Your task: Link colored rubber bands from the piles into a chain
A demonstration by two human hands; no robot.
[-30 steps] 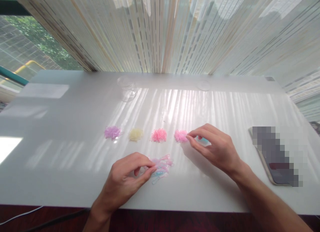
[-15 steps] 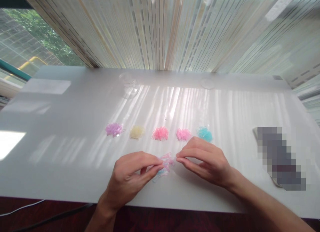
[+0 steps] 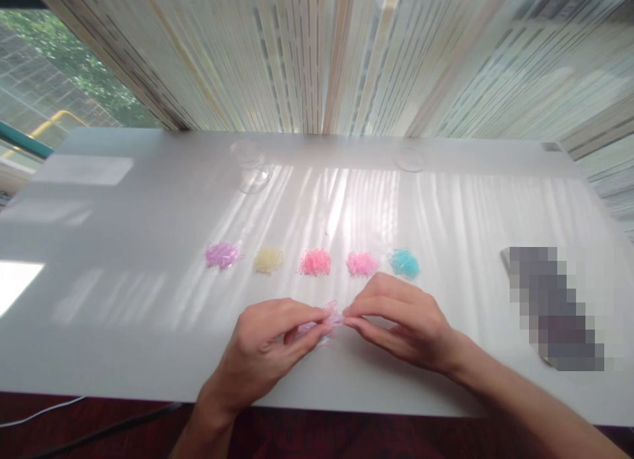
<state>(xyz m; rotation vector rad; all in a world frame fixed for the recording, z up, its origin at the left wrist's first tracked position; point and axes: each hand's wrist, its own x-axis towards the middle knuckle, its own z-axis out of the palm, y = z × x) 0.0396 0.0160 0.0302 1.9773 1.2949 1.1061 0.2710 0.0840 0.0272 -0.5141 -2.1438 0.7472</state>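
A loose pile of small pinkish, translucent loop-shaped pieces point(image 3: 333, 310), perhaps little elastic bands, lies between my hands. My left hand point(image 3: 277, 337) pinches at its left side and hides part of it. At its right edge, the fingertips of my right hand point(image 3: 401, 320) are pressed together. Anything in either pinch is too small to make out. Beyond my hands runs a row of sorted heaps: purple point(image 3: 222, 255), pale yellow point(image 3: 268, 260), coral pink point(image 3: 316, 262), light pink point(image 3: 362, 263) and turquoise point(image 3: 405, 263).
A clear jar point(image 3: 252, 168) stands at the back of the white table point(image 3: 148, 353), with a clear round lid point(image 3: 409, 159) to its right. A blurred-out flat object point(image 3: 555, 307) lies at the right. Striped curtains point(image 3: 307, 56) hang behind the table.
My left hand has shifted right, closer to my right hand, and covers more of the pile. My right hand has moved slightly left. The view has shifted a little.
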